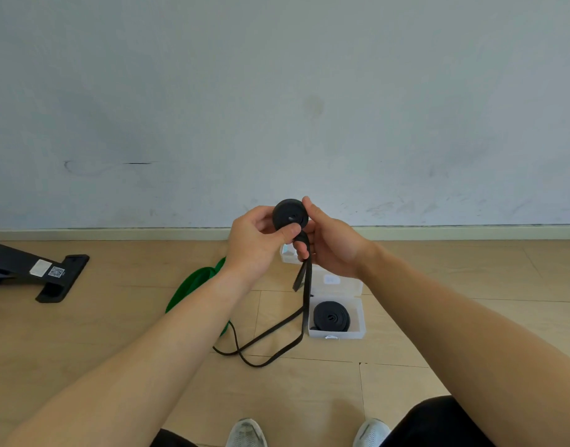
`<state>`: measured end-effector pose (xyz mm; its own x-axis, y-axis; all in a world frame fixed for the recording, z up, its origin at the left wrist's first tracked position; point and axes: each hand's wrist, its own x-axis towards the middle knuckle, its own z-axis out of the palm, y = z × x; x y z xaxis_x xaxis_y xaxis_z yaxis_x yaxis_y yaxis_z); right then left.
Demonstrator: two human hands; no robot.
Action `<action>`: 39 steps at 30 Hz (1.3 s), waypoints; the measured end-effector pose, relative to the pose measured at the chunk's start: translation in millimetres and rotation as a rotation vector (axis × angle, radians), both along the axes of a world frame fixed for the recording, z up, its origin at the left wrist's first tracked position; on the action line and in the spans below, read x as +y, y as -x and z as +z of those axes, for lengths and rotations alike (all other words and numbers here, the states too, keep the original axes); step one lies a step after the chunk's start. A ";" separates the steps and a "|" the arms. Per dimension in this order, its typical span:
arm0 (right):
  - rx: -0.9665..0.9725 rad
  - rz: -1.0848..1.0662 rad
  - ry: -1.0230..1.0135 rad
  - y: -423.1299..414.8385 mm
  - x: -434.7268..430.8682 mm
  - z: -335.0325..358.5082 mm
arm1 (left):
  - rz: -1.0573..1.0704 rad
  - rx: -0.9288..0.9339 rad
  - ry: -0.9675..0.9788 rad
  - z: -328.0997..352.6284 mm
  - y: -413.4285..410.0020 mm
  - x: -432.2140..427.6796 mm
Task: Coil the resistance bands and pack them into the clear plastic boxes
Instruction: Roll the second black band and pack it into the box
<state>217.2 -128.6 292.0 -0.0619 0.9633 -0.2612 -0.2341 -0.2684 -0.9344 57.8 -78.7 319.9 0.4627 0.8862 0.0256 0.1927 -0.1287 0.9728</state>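
Note:
A black resistance band (290, 213) is partly rolled into a tight coil held up in front of me. My left hand (256, 245) pinches the coil from the left with the thumb on its face. My right hand (328, 243) grips it from the right, fingers around the band below the coil. The loose tail (270, 343) hangs down and loops on the wooden floor. An open clear plastic box (357, 317) on the floor holds another coiled black band (331, 316). A green band (193, 285) lies on the floor, partly hidden by my left forearm.
A second clear box (288, 254) sits behind my hands, mostly hidden. A black stand base with a QR label (48, 275) lies at the left. The wall and baseboard run across the back. My two shoes (246, 433) are at the bottom edge.

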 end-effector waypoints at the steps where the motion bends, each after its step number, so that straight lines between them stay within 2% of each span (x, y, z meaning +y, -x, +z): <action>1: 0.042 -0.018 0.012 2.2 -0.3 1.6 | 0.043 -0.014 -0.006 -0.6 -2.1 -0.6; 4: 0.063 -0.034 0.024 3.6 0.3 1.6 | 0.058 0.034 -0.069 -1.3 -3.2 5.7; 8: -0.143 -0.043 0.034 2.6 0.3 1.1 | 0.042 0.119 -0.097 -0.6 -0.8 11.1; 13: -0.276 -0.234 -0.045 3.1 -1.0 5.4 | 0.030 0.207 -0.122 0.5 0.7 16.3; 16: -0.358 -0.342 -0.194 3.6 1.4 9.4 | -0.002 0.177 -0.055 0.0 2.4 15.6; 19: -0.611 -0.390 -0.282 7.1 3.3 13.8 | -0.042 0.110 0.076 -0.9 5.0 16.6; 21: -0.679 -0.387 -0.300 7.1 2.9 15.6 | -0.060 0.084 0.141 -1.2 6.7 18.1; 26: -0.482 -0.243 -0.233 -1.5 -0.8 18.2 | -0.077 0.067 0.204 -2.2 11.0 22.2; 30: -0.341 -0.222 -0.203 -4.2 -3.0 18.8 | -0.130 0.075 0.228 -2.0 10.7 23.2; 39: -0.317 -0.241 -0.169 -0.7 -4.4 19.0 | -0.166 0.077 0.247 0.9 12.1 23.1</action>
